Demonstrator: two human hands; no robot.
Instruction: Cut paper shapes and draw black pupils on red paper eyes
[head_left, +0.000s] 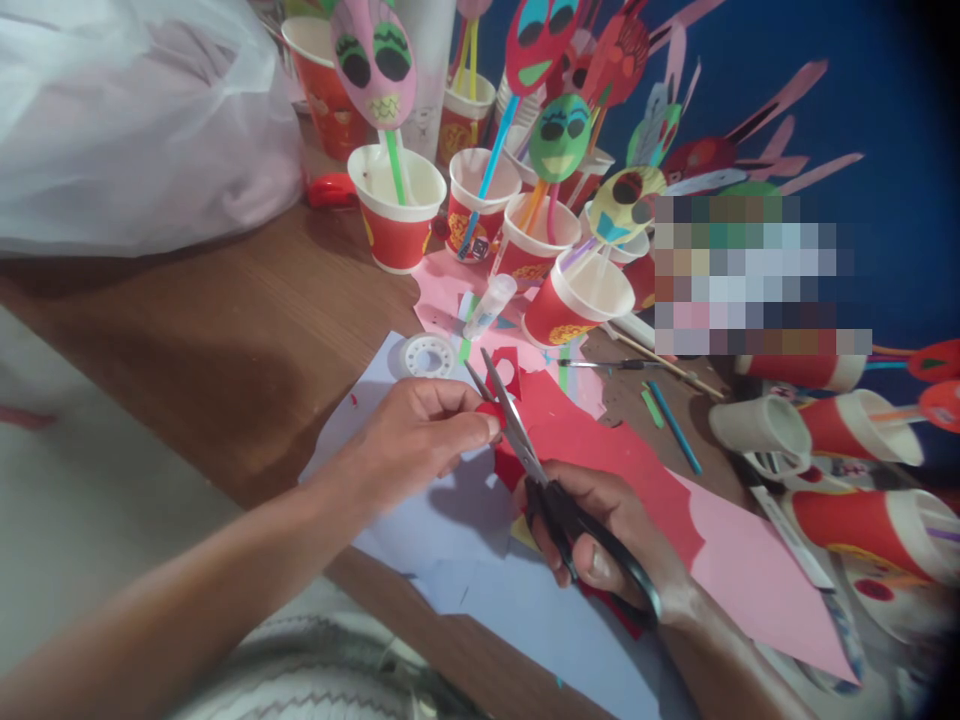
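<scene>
My left hand (431, 430) pinches a small red paper piece (491, 412) between thumb and fingers. Black-handled scissors (529, 455) are in my right hand (604, 530), their blades parted and lying beside the small piece. Beneath both hands are a large red paper sheet (600, 450) with a scalloped edge, a pale blue sheet (465, 510) and a pink sheet (765, 570). Just beyond the blades sits a red scrap (512, 368) with a round hole. A white tape ring (427, 357) rests on the blue sheet, behind my left hand.
Red and white paper cups (397, 225) holding straws with decorated paper faces (562, 140) crowd the back. A glue stick (489, 308) leans among paper scraps. More cups (862, 430) lie at the right. A white plastic bag (135, 130) fills the back left, above the wooden table (247, 330).
</scene>
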